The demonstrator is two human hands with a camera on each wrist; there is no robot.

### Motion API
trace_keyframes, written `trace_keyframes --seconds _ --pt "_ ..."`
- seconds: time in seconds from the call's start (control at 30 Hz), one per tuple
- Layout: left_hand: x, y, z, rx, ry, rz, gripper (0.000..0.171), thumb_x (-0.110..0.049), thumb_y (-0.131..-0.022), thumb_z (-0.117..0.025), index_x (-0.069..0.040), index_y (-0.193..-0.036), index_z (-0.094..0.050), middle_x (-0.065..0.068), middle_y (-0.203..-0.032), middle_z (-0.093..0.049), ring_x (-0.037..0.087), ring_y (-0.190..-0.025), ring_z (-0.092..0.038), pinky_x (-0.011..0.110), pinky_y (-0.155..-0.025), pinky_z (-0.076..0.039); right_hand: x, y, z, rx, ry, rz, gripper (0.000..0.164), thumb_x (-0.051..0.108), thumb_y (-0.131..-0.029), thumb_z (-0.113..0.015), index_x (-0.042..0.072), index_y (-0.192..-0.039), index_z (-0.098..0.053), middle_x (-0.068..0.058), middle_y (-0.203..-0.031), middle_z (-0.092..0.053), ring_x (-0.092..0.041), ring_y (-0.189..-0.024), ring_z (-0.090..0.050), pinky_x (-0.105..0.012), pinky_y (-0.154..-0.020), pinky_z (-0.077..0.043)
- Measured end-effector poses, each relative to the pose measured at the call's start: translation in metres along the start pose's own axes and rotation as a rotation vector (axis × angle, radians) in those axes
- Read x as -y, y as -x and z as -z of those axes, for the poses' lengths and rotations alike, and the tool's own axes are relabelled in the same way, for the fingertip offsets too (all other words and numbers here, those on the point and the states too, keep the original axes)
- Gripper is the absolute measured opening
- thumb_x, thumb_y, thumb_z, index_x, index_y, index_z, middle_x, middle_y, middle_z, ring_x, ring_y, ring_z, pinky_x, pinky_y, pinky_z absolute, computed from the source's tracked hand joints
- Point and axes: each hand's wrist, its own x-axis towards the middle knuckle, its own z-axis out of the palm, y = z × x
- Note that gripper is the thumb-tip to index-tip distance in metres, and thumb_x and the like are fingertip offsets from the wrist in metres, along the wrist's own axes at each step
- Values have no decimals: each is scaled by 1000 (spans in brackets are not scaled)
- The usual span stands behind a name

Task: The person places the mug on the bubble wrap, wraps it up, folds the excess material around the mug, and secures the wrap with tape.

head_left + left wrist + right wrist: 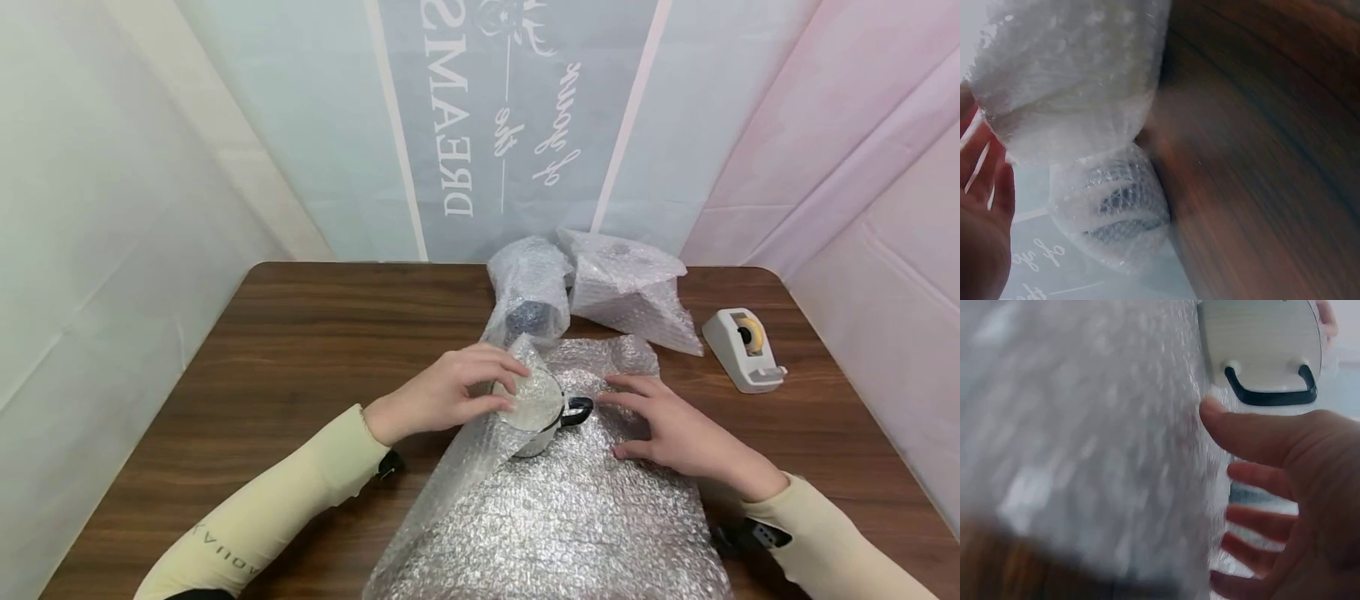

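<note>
A white mug (534,445) with a black handle (577,411) stands upright on a large sheet of bubble wrap (570,525). A flap of the wrap lies over the mug's top. My left hand (450,392) rests on that flap with loosely bent fingers; in the left wrist view its fingers (1002,187) touch the wrap's edge. To the right of the handle, my right hand (667,429) is spread low over the sheet, gripping nothing. The right wrist view shows the mug's side (1260,344) beyond the right thumb (1241,428).
Behind the sheet sit a bubble-wrapped bundle (531,279) with something dark inside and a second wrapped bundle (630,279). A white tape dispenser (742,354) stands at the right on the dark wooden table (337,325). A printed cloth backdrop (517,125) hangs behind.
</note>
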Motion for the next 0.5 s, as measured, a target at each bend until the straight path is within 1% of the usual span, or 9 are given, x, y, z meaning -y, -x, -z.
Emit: trace_keyframes --seconds 0.07,0.13,0.2,0.27,0.33,0.4,0.5 --pt "1 1 1 -13 -79 -28 12 -19 -88 -78 -11 -94 -72 5 -124 -67 19 -124 -56 32 -108 -39 -4 5 1 -32 -14 41 64 22 -73 -89 13 -132 -65 -14 -144 -49 -39 -132 -44 -56 -100 -40" --pt "3 3 1 -4 -136 -48 11 -21 -89 -76 -12 -95 -74 5 -127 -66 22 -127 -54 34 -111 -36 -6 10 2 -60 -12 90 58 15 -73 -88 14 -128 -67 -10 -139 -55 -33 -127 -49 -48 -98 -44" --pt "4 6 1 21 -170 -66 11 -20 -92 -74 -12 -98 -76 5 -129 -66 23 -129 -52 34 -112 -34 -9 18 5 -71 -19 140 55 4 -73 -85 18 -124 -69 -6 -136 -58 -30 -124 -52 -33 -98 -44" --pt "6 7 0 52 -178 -83 13 -18 -94 -71 -11 -103 -77 5 -132 -64 24 -132 -50 35 -113 -33 -11 26 7 -60 -31 190 61 -9 -70 -78 22 -123 -70 -5 -135 -58 -28 -125 -51 -19 -101 -38" --pt "7 8 0 77 -176 -93 16 -17 -95 -69 -10 -107 -77 5 -136 -62 25 -135 -47 35 -113 -32 -12 35 9 -29 -58 229 73 -18 -63 -71 25 -123 -69 -6 -139 -55 -25 -132 -44 -11 -106 -26" --pt "7 9 0 97 -164 -100 19 -18 -96 -68 -9 -109 -77 6 -138 -60 25 -137 -45 35 -114 -31 -12 44 11 13 -78 253 83 -20 -57 -66 27 -125 -67 -8 -145 -49 -21 -141 -32 -9 -108 -15" --pt "8 10 0 119 -165 -108 21 -21 -98 -66 -9 -111 -76 6 -140 -58 25 -139 -43 35 -115 -30 -9 58 13 71 -96 278 88 -17 -55 -68 25 -132 -63 -12 -152 -40 -11 -148 -15 -8 -109 -8"
